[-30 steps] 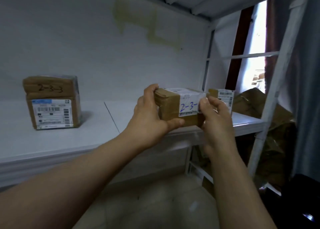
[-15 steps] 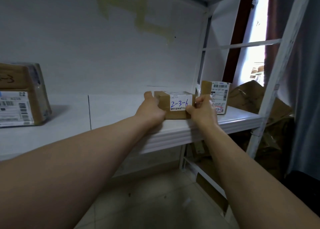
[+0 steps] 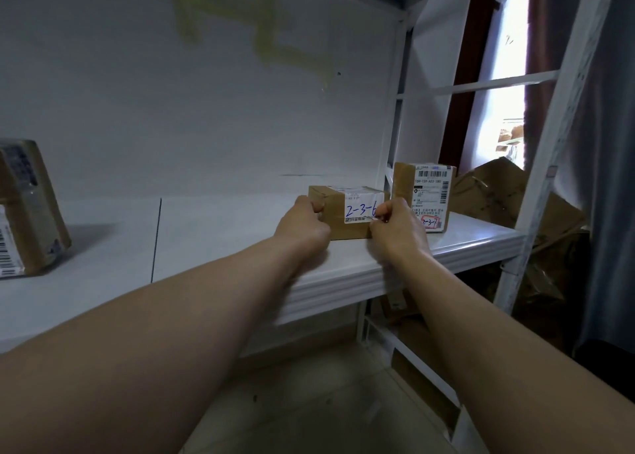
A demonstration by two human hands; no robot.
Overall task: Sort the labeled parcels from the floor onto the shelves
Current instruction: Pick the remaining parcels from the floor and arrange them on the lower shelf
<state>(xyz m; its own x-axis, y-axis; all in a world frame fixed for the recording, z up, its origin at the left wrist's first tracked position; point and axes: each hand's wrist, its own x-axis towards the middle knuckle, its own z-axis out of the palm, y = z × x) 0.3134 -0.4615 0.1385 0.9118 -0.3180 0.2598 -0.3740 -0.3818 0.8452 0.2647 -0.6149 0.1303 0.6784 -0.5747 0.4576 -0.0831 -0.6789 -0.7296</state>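
Head view: parcel 2-3-6 (image 3: 338, 213) sits beside upright parcel 2-3-7 (image 3: 426, 195) on shelf (image 3: 223, 233).

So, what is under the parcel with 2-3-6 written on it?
The 2-3-6 parcel rests on the white shelf. Its underside is hidden, and both hands, left hand and right hand, cover its lower corners.

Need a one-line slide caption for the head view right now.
Both hands, left hand and right hand, setting parcel 2-3-6 beside parcel 2-3-7.
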